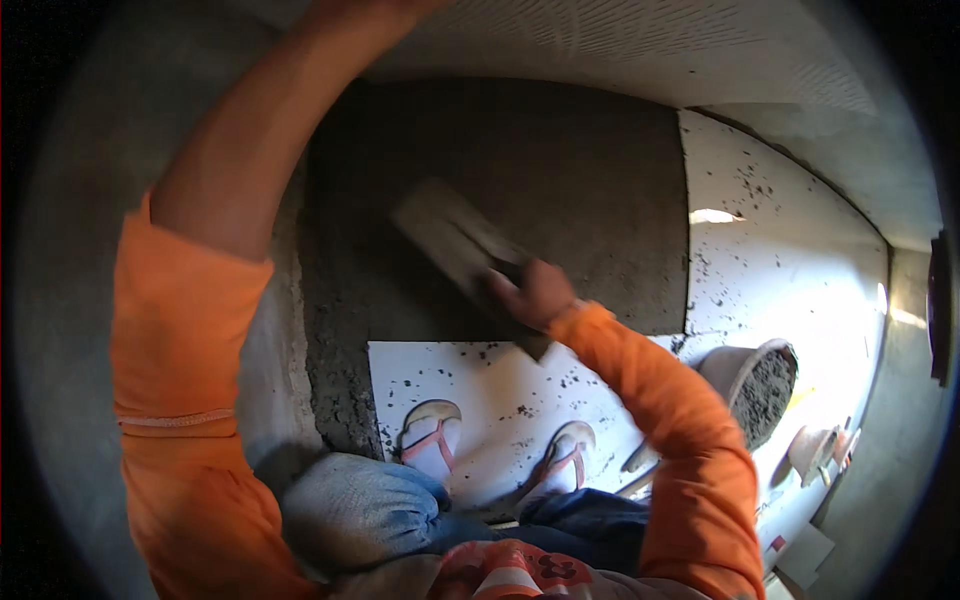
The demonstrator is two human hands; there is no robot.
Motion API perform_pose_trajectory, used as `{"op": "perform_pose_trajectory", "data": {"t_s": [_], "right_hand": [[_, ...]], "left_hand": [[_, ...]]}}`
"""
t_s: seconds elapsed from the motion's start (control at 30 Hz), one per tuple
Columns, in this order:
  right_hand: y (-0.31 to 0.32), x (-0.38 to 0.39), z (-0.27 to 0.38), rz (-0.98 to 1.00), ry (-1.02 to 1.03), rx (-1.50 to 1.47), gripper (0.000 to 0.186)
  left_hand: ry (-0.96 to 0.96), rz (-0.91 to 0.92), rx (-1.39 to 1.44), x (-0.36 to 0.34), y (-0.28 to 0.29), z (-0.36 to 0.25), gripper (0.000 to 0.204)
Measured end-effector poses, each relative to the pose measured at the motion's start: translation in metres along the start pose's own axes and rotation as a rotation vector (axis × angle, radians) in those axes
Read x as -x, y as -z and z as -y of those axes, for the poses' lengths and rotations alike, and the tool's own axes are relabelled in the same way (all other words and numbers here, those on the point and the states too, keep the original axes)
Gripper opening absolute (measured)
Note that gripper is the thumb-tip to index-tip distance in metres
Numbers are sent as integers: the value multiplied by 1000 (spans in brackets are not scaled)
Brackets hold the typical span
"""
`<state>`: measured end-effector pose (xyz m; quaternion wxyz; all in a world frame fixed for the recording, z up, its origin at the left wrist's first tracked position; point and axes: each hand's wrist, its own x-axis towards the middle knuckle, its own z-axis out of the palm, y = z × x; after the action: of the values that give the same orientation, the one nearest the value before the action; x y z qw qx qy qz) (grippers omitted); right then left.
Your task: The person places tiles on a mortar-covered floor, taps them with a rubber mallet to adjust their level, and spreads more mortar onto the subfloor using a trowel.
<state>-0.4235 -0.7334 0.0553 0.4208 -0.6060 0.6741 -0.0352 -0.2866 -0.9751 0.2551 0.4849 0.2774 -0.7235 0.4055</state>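
Currently our right hand point(545, 293) curls closed around the handle of a rectangular plastering trowel point(440, 230) slanting over dark wet mortar point(590, 170) beside white tile point(490, 385), while our left hand lies beyond the top edge, its grip untellable.

- Over the dark mortar bed point(610, 180), right of the trowel point(440, 228), a hand could pass across to the white tiles point(790, 265);
- on the left, the outstretched left arm point(245, 150) and the grey wall point(80, 300) bar the way;
- nearer the body, sandalled feet point(432, 452) block; a mortar-filled bucket point(722, 372) stands beside the right forearm point(650, 375)
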Motion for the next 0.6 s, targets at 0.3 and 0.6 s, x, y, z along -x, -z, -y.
{"op": "perform_pose_trajectory", "data": {"t_s": [0.3,0.6], "right_hand": [[-24,306,-209,-287,-396,43,48],[-122,388,-218,-372,-757,-305,63]], "left_hand": [[-65,646,254,76,189,-88,33],[-121,1141,606,179,233,-153,65]]}}
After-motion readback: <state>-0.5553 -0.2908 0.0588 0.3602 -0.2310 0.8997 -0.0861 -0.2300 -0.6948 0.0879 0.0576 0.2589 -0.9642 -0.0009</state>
